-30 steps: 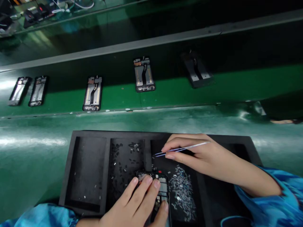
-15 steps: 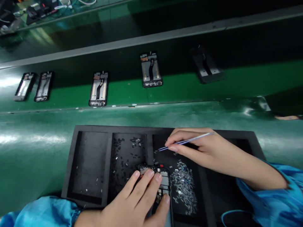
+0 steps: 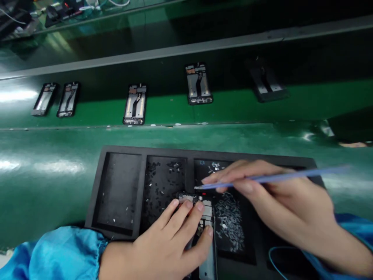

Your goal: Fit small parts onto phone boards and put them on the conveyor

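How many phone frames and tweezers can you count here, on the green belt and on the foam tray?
Phone frames on the green belt: 5
Phone frame under the left hand, on the foam tray: 1
Tweezers in the right hand: 1
Total: 7

Worn on the head, above the near edge of a green bench, angled forward and down. Very close over the left hand, the right hand and a black foam tray, with the hands cut off by the lower edge. Farther off, across the bench, a green belt with phone frames, seen at a slant, its rails rising slightly toward the right.
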A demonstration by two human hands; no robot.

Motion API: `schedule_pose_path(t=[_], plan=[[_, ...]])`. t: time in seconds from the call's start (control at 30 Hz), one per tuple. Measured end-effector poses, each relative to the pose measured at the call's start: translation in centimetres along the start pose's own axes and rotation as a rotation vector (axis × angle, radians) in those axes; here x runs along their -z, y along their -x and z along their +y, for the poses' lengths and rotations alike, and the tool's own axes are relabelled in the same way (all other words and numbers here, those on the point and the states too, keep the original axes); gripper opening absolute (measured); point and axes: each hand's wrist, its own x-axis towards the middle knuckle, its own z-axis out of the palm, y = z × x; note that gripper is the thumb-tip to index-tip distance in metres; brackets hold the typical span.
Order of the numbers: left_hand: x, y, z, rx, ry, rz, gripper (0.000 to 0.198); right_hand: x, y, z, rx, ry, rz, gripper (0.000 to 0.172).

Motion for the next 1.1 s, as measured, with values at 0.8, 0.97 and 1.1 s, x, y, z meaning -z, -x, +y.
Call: schedule_pose_path(t=[0.8,0.97,1.1], plan=[[-0.3,0.3,0.0,-0.006,0.011,0.020,0.085,-2.6,1.4,0.0,0.173,0.177,-0.188,0.014],[-0.3,0.3,-0.1,-0.015,-0.015,0.017,0.094,-2.4,1.9,0.0,0.154,0.172,-0.136,0.016],[-0.1,0.3,-0.1,-0.011,-0.014,-0.010,0.090,-1.8,1.8,-0.5,0.037,0.148,0.106,0.014]])
